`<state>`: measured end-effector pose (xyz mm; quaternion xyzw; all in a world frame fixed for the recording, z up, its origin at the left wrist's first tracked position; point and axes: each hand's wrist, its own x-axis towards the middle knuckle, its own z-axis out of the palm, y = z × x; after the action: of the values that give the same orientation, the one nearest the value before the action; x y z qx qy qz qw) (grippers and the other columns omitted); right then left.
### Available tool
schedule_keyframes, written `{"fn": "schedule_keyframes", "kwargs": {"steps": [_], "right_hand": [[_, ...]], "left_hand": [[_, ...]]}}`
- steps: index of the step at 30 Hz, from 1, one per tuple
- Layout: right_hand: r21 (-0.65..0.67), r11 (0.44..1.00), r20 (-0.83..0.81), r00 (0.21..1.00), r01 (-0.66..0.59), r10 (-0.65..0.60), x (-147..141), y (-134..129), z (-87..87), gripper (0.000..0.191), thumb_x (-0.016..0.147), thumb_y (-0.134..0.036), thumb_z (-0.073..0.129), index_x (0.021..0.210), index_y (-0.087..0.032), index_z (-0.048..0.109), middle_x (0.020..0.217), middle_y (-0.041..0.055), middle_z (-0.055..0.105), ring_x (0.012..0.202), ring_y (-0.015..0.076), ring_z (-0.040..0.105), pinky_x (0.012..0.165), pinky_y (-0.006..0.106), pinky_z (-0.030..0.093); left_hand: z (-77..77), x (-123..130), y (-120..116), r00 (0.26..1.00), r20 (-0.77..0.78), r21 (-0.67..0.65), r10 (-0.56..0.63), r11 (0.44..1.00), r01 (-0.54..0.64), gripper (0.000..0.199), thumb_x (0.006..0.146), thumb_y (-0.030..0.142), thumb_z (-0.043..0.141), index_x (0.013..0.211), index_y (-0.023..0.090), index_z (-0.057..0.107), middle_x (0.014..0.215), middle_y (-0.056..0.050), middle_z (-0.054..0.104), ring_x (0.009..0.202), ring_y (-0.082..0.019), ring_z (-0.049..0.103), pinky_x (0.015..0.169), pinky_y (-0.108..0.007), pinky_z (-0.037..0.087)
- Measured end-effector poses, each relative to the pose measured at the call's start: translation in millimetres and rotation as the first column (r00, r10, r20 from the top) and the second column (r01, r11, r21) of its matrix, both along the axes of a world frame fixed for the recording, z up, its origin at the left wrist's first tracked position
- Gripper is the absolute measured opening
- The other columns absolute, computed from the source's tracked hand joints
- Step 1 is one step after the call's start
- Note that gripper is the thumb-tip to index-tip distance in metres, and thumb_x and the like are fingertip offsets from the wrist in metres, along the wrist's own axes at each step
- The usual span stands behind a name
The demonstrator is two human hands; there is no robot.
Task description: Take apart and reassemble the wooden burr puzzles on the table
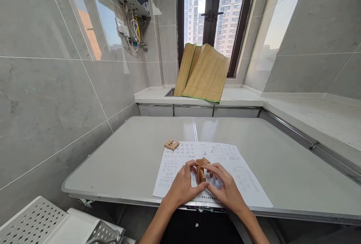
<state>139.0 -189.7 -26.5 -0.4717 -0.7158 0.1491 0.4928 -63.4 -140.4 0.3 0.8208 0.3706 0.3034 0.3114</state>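
Observation:
Some notched wooden puzzle pieces [200, 170], joined or pressed together, stand over the printed sheet [245, 184]. My left hand [184, 183] curls round their left side, with fingers on top and thumb low in front. From the right, my right hand [225, 184] grips the same pieces, its index finger reaching across the upper part. The two thumb tips meet just below the wood. How the pieces interlock is partly hidden by my fingers. Another small group of wooden puzzle pieces [171, 145] lies at the sheet's upper left corner.
The sheet with printed diagrams lies on a pale folding table [126, 161] with a seam down its middle. Behind it, a straw mat [205, 73] leans on the window ledge [239, 94]. A white perforated rack [36, 217] stands at lower left. Tiled walls close in both sides.

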Motion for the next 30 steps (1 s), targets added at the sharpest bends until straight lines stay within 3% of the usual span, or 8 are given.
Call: {"fn": "schedule_keyframes", "kwargs": {"steps": [8, 17, 26, 30], "right_hand": [[-0.085, 0.996, 0.026, 0.999, -0.021, 0.024, -4, 4, -2.0, 0.025, 0.090, -0.022, 0.065, 0.114, -0.028, 0.066, 0.095, 0.0026, 0.069, 0.084, 0.0221, 0.064, 0.077, 0.033, 0.052], [-0.062, 0.998, 0.077, 0.997, 0.007, -0.002, -1, 5, -7.9, 0.029, 0.092, -0.019, 0.060, 0.119, -0.028, 0.062, 0.098, 0.0035, 0.068, 0.086, 0.0222, 0.064, 0.078, 0.033, 0.053], [-0.074, 0.996, 0.146, 0.989, 0.043, -0.032, -7, 4, 3.4, 0.038, 0.094, -0.014, 0.053, 0.126, -0.031, 0.061, 0.106, 0.0042, 0.067, 0.090, 0.0215, 0.067, 0.075, 0.032, 0.056], [-0.069, 0.994, 0.131, 0.989, 0.080, -0.071, -5, 3, 0.5, 0.035, 0.095, -0.015, 0.052, 0.124, -0.031, 0.063, 0.107, 0.0049, 0.068, 0.088, 0.0215, 0.067, 0.073, 0.032, 0.056]], "left_hand": [[3.8, 3, -3, 0.996, -0.069, 0.067, -0.054, 0.996, 0.059, 0.062, 0.082, 0.043, 0.078, 0.130, 0.025, 0.043, 0.117, -0.008, 0.067, 0.106, -0.028, 0.066, 0.091, -0.044, 0.054], [3.3, 1, -1, 0.998, -0.022, 0.012, -0.066, 0.998, 0.066, 0.057, 0.082, 0.043, 0.077, 0.124, 0.025, 0.042, 0.114, -0.007, 0.067, 0.104, -0.028, 0.067, 0.089, -0.042, 0.054], [8.5, 3, -8, 0.999, -0.013, -0.073, -0.050, 0.996, 0.048, 0.056, 0.082, 0.038, 0.075, 0.125, 0.025, 0.043, 0.120, -0.007, 0.063, 0.105, -0.026, 0.064, 0.091, -0.041, 0.052], [8.9, 2, -6, 0.995, 0.012, -0.056, -0.100, 0.993, 0.101, 0.057, 0.081, 0.042, 0.077, 0.125, 0.025, 0.045, 0.119, -0.007, 0.064, 0.107, -0.027, 0.064, 0.093, -0.042, 0.052]]}}
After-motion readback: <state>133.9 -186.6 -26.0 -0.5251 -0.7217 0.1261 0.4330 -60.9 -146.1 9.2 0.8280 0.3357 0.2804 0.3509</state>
